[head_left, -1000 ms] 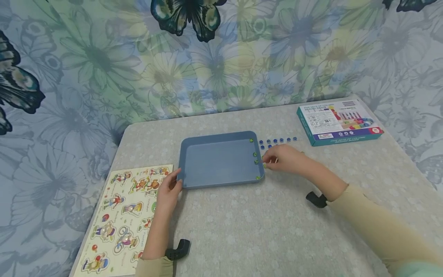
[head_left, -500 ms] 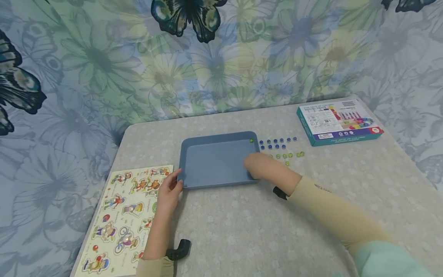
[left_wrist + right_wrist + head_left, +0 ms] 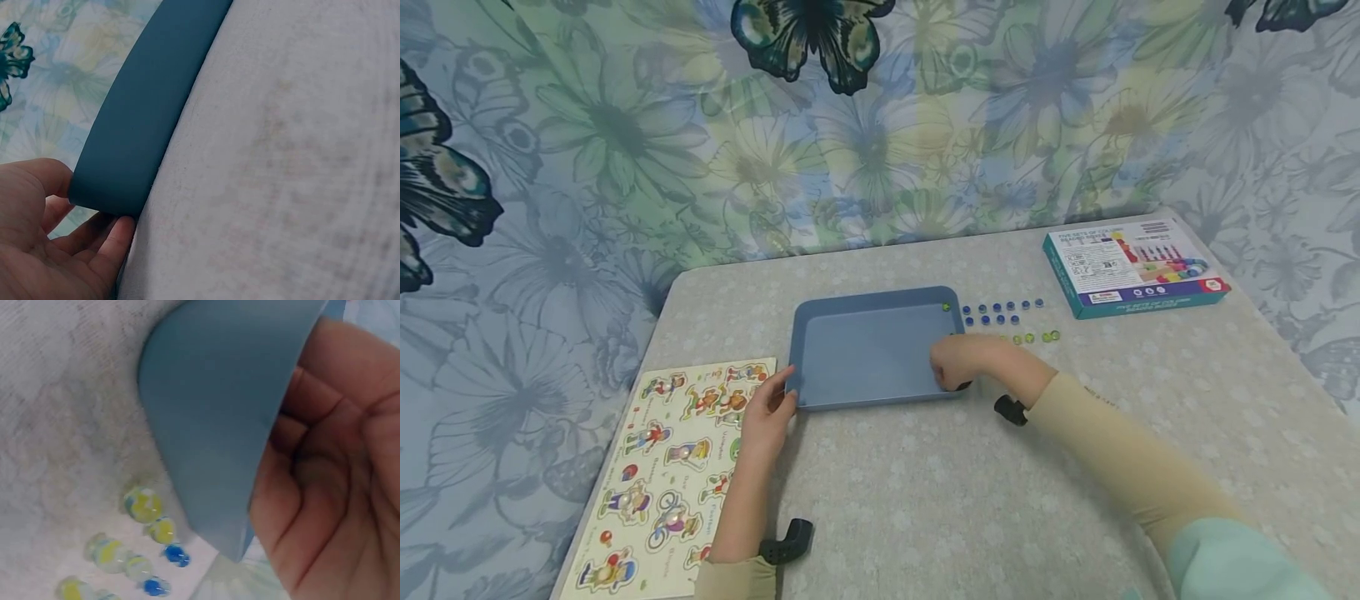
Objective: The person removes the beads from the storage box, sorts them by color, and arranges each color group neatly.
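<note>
My left hand [image 3: 767, 408] holds the near left corner of a blue-grey tray [image 3: 865, 294]; in the left wrist view the thumb and fingers grip the wall at that corner. My right hand [image 3: 958, 360] reaches over the tray's right wall with its fingers curled down inside. The wall hides those fingertips in the right wrist view, so I cannot tell whether they hold anything. A yellow-green marble [image 3: 946, 307] lies inside the tray's far right corner. Outside the right wall, blue marbles [image 3: 997, 320] and yellow-green marbles [image 3: 1029, 338] lie in rows, partly behind my right wrist.
A wooden picture puzzle board [image 3: 655, 467] lies on the left, under my left forearm. At the back right is a flat boxed toy set [image 3: 1138, 267]. Behind the table [image 3: 880, 500] hangs a flowered cloth [image 3: 880, 150] with butterflies.
My right hand has moved left from beside the tray's right wall, over the rim and into the tray; over the last half second it has barely moved. My left hand stays at its corner.
</note>
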Demonstrator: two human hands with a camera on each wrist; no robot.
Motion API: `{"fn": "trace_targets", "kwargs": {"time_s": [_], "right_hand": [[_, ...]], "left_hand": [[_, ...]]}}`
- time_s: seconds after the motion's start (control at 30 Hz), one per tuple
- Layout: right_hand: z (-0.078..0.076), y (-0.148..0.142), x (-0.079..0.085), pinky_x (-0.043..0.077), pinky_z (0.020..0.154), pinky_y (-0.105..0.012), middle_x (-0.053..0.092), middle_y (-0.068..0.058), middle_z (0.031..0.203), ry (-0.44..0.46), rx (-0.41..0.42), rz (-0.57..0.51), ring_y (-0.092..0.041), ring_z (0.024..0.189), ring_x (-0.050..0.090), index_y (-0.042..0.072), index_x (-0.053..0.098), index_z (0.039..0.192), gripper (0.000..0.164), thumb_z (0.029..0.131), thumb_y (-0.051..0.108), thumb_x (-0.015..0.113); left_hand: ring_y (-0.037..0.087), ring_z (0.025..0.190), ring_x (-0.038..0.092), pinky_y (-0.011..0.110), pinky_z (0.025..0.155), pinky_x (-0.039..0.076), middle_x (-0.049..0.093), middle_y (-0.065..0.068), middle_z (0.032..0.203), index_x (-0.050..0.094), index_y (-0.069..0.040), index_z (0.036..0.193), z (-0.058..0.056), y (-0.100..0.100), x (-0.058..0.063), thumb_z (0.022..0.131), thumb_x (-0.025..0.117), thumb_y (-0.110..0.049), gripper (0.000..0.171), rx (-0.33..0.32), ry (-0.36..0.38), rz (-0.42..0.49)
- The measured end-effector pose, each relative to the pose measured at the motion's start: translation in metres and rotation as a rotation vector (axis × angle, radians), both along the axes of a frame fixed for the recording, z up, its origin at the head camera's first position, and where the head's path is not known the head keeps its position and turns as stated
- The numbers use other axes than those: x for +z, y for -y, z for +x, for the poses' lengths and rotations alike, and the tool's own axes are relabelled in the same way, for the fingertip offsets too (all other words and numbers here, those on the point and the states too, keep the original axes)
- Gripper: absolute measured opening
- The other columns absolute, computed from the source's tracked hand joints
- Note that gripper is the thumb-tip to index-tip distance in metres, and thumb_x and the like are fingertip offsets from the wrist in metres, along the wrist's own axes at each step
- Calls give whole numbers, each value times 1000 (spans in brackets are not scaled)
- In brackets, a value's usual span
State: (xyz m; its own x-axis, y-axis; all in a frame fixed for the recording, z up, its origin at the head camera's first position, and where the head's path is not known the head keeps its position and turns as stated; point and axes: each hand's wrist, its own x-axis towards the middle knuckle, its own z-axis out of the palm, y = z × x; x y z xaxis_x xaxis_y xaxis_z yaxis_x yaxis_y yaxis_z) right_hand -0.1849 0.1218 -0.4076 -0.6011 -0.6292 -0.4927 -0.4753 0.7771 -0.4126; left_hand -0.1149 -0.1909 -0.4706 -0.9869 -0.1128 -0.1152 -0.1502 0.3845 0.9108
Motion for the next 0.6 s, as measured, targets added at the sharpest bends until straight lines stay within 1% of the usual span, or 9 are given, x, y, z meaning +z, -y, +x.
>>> {"fn": "trace_targets", "kwargs": {"time_s": [0.1,0.17,0.2,0.27,0.33,0.37,0.4,0.53,0.6], "right_hand": [[-5,-5,0,23,43,-22,35,7,47,110,22,-82,-8,45,27,15,45,50,35,79,-1,55],[-7,-9,0,23,43,-21,37,7,47,174,32,-126,-7,45,27,13,50,51,31,78,-2,55],[-8,-10,0,25,44,-21,39,7,48,202,34,-138,-7,45,29,12,57,54,28,78,-2,56],[-8,-13,1,29,46,-20,45,7,52,250,40,-152,-7,47,31,10,70,68,21,79,-2,57],[-8,-16,3,36,50,-20,51,5,57,277,31,-163,-7,50,36,8,75,84,20,80,-2,58],[-7,-18,4,40,54,-20,56,6,62,281,17,-171,-6,53,41,9,75,92,21,81,-1,59],[-6,-20,6,44,57,-21,59,5,67,279,5,-183,-6,57,45,9,74,94,20,82,0,61],[-2,-37,11,52,68,-27,67,4,85,211,-79,-300,-9,75,60,7,72,94,13,83,6,66],[0,-51,13,53,69,-29,67,4,86,145,-119,-361,-12,78,62,7,71,94,12,83,10,68]], "left_hand": [[28,125,44,41,95,46,39,12,142,50,-17,135,0,0,0,95,51,-11,40,4,-1,0],[28,125,45,40,96,46,39,12,142,49,-16,135,0,-1,1,95,51,-11,40,5,1,4],[28,125,44,40,96,46,40,12,142,49,-16,135,0,-1,1,95,51,-11,40,5,2,4],[28,125,44,40,96,45,40,12,141,49,-16,135,0,-1,1,95,51,-11,40,3,2,5],[27,125,44,40,97,45,41,12,141,50,-16,135,0,-1,1,95,51,-11,40,2,3,5],[27,125,45,40,97,45,42,12,140,50,-16,135,0,-2,1,95,51,-11,40,3,3,6],[27,125,45,40,97,45,42,11,140,50,-16,135,0,-2,1,95,51,-11,40,2,2,7],[26,124,46,40,96,45,43,11,140,50,-17,135,0,-2,1,95,51,-11,40,6,2,9],[26,124,45,40,97,45,43,11,140,50,-17,135,-1,-2,1,95,51,-11,40,5,-1,13]]}}
